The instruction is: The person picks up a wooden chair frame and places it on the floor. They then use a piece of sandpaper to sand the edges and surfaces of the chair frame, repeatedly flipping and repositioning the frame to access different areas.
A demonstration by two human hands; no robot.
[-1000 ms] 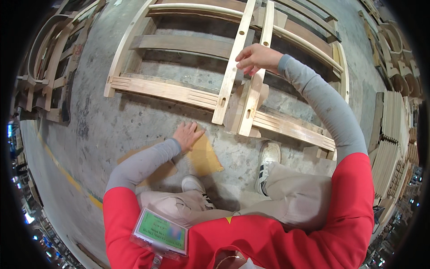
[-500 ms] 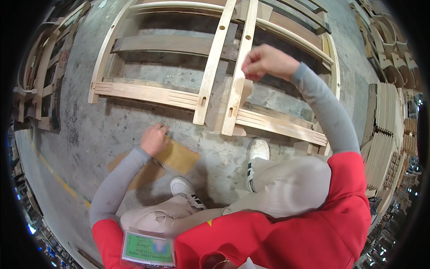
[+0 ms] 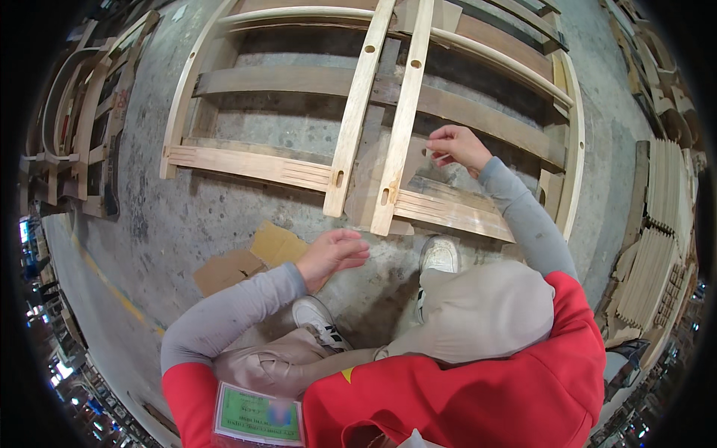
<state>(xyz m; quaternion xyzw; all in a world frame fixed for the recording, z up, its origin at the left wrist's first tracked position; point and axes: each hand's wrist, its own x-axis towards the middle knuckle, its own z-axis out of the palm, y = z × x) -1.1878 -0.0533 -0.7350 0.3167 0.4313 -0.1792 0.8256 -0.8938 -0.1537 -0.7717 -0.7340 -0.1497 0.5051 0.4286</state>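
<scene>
A small piece is pinched in the right hand (image 3: pixel 457 145) above the wooden frame (image 3: pixel 403 119); left hand (image 3: pixel 334 254) hangs relaxed (empty); it could be dropped between slats if fumbled.

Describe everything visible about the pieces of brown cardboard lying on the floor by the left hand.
The brown cardboard is flat, plain and unprinted, seemingly two overlapping pieces: a lighter yellowish-tan one nearer the wooden frame and a duller brown one farther left. Both lie flat on the grey concrete floor, edges slightly ragged. The left hand hovers open, palm down, just right of the lighter piece; whether it touches the cardboard cannot be told. The grey sleeve passes along its lower edge.
</scene>
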